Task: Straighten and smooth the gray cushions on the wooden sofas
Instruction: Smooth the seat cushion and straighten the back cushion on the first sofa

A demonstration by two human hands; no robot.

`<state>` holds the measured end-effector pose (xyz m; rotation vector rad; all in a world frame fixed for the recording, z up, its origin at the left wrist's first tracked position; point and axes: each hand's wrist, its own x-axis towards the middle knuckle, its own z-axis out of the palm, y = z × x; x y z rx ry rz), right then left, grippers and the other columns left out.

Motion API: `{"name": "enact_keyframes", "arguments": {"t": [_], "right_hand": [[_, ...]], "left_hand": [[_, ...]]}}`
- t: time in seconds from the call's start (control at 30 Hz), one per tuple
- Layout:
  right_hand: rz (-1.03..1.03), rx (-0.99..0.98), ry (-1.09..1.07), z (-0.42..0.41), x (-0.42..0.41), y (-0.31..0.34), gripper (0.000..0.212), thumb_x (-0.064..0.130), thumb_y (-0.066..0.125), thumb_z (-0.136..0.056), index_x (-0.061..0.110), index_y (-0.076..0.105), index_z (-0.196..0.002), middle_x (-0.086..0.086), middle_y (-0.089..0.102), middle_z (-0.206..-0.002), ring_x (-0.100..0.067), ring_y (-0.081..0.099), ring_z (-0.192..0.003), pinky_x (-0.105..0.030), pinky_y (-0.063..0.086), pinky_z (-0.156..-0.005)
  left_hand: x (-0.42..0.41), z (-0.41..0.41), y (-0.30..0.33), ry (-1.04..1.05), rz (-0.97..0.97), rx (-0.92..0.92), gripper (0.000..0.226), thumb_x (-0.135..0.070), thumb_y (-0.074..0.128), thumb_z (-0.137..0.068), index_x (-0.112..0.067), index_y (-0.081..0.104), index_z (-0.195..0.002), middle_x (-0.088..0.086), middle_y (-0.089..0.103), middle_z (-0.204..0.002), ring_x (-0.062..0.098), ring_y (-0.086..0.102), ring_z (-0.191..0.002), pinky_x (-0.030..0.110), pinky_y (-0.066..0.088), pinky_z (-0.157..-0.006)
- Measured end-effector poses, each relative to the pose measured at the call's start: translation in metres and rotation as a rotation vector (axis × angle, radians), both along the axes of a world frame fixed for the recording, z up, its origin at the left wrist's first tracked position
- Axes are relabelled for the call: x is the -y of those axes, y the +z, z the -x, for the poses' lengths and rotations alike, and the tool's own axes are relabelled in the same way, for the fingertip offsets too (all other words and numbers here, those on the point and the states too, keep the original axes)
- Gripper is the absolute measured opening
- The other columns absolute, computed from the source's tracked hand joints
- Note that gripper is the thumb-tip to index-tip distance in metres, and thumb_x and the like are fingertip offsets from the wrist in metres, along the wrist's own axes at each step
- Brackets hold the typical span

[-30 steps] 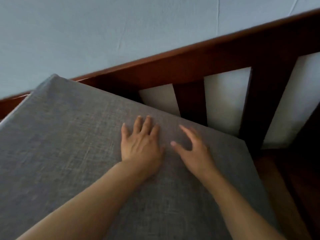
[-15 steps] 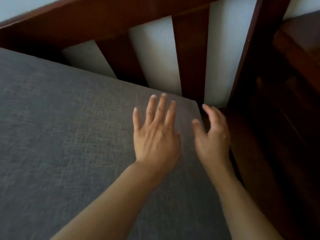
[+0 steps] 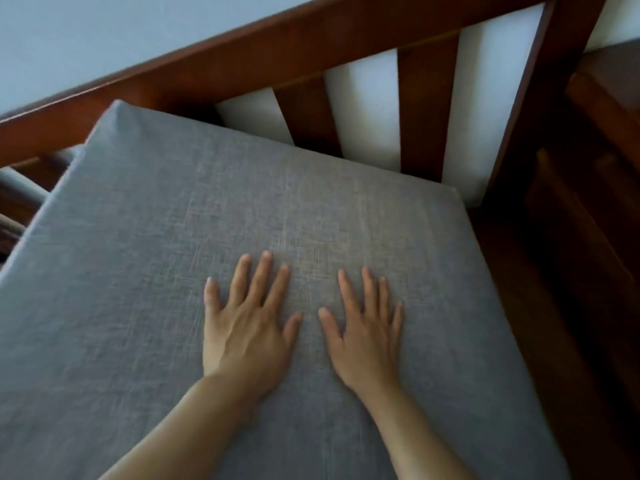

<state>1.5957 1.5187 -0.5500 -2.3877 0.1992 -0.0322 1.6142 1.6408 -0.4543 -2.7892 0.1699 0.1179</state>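
Pale blue wall [image 3: 121, 36], dark wooden sofa [image 3: 311, 39], gray cushion [image 3: 138, 254], left hand [image 3: 247, 327] and right hand [image 3: 367, 337] flat, fingers spread apart

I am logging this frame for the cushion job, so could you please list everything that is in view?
gray cushion: one, gray woven fabric, fills most of the view, lying on the sofa seat with its far edge at the backrest.
wooden sofa frame: one, dark reddish brown, top rail and upright slats behind the cushion, more wood along the right side.
wall: one, pale blue-gray, behind the frame and showing between the slats.
left hand: one, flat on the cushion with fingers spread, near the middle.
right hand: one, flat on the cushion with fingers spread, just right of the left hand, apart from it.
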Motion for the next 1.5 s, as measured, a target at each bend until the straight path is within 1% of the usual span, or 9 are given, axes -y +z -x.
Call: {"name": "enact_keyframes", "arguments": {"t": [0.3,0.5,0.63,1.0,1.13,1.2,1.27,1.37,1.5], "right_hand": [[-0.042,-0.325,0.028,0.004,-0.036,0.038,0.064,0.055,0.030,-0.097,0.036,0.006,-0.152,-0.005,-0.006,-0.161,-0.027,-0.007,-0.147,-0.049,-0.001,-0.118],[-0.309,0.328,-0.199,0.035,-0.077,0.133,0.054,0.044,0.044,-0.097,0.031,0.031,-0.148,0.001,0.017,-0.158,-0.017,0.014,-0.146,-0.047,0.006,-0.119],[0.056,0.002,0.153,0.079,-0.136,0.093,0.062,0.059,0.025,-0.095,0.037,0.011,-0.151,0.008,0.001,-0.161,-0.017,-0.004,-0.147,-0.048,-0.003,-0.118],[-0.348,0.014,0.075,0.141,-0.125,0.138,0.049,0.027,0.047,-0.099,0.020,0.036,-0.147,-0.005,0.016,-0.159,-0.016,0.013,-0.146,-0.027,0.009,-0.116],[-0.275,0.297,-0.201,0.200,-0.128,0.137,0.045,0.030,0.043,-0.097,0.017,0.046,-0.140,-0.005,0.036,-0.151,-0.020,0.030,-0.141,-0.049,0.023,-0.115],[-0.043,0.157,0.006,0.234,-0.147,0.101,0.058,0.046,0.030,-0.095,0.023,0.034,-0.147,-0.004,0.028,-0.156,-0.024,0.021,-0.145,-0.056,0.022,-0.113],[-0.141,0.023,0.110,0.238,-0.136,0.091,0.058,0.048,0.034,-0.094,0.027,0.031,-0.148,0.003,0.022,-0.158,-0.017,0.014,-0.146,-0.047,0.014,-0.118],[-0.423,0.213,-0.112,0.227,-0.071,0.101,0.045,0.025,0.050,-0.096,0.019,0.045,-0.140,0.003,0.040,-0.148,-0.009,0.031,-0.139,-0.029,0.023,-0.115],[-0.030,0.074,-0.163,0.256,-0.044,0.038,0.062,0.054,0.027,-0.095,0.019,0.040,-0.145,-0.010,0.035,-0.151,-0.030,0.030,-0.141,-0.057,0.027,-0.110]], "left_hand": [[-0.043,0.030,0.032,-0.053,0.028,-0.136,0.064,-0.053,0.022,-0.098,-0.028,-0.001,-0.152,-0.004,-0.013,-0.160,0.018,-0.016,-0.146,0.050,-0.009,-0.114],[-0.086,0.072,0.101,-0.027,0.213,0.240,0.069,-0.042,0.027,-0.098,-0.024,-0.015,-0.150,-0.003,-0.030,-0.154,0.019,-0.029,-0.142,0.048,-0.021,-0.110],[-0.129,0.116,0.081,0.023,0.064,-0.022,0.065,-0.048,0.017,-0.099,-0.020,-0.010,-0.152,-0.002,-0.020,-0.158,0.019,-0.021,-0.144,0.050,-0.012,-0.114],[-0.132,0.182,0.111,-0.036,0.218,0.025,0.059,-0.041,0.028,-0.100,-0.022,0.007,-0.153,0.000,-0.013,-0.160,0.019,-0.016,-0.146,0.049,-0.010,-0.114],[-0.136,0.233,0.100,-0.138,0.283,0.171,0.063,-0.042,0.029,-0.094,-0.020,0.018,-0.151,0.002,0.003,-0.160,0.020,-0.003,-0.147,0.046,-0.011,-0.113],[-0.139,0.251,0.086,-0.103,0.133,-0.004,0.065,-0.047,0.020,-0.095,-0.019,0.014,-0.153,0.001,-0.003,-0.160,0.019,-0.006,-0.147,0.047,-0.012,-0.112],[-0.123,0.250,0.079,-0.094,0.107,-0.065,0.065,-0.046,0.019,-0.099,-0.017,-0.002,-0.153,0.001,-0.017,-0.159,0.019,-0.019,-0.145,0.049,-0.014,-0.112],[-0.070,0.245,0.087,-0.227,0.300,0.159,0.064,-0.037,0.031,-0.093,-0.014,0.018,-0.151,0.004,0.005,-0.161,0.020,-0.002,-0.148,0.048,-0.005,-0.114],[-0.042,0.262,0.029,-0.209,0.171,-0.170,0.068,-0.046,0.026,-0.098,-0.020,-0.005,-0.153,0.000,-0.013,-0.160,0.018,-0.018,-0.145,0.049,-0.012,-0.113]]}}
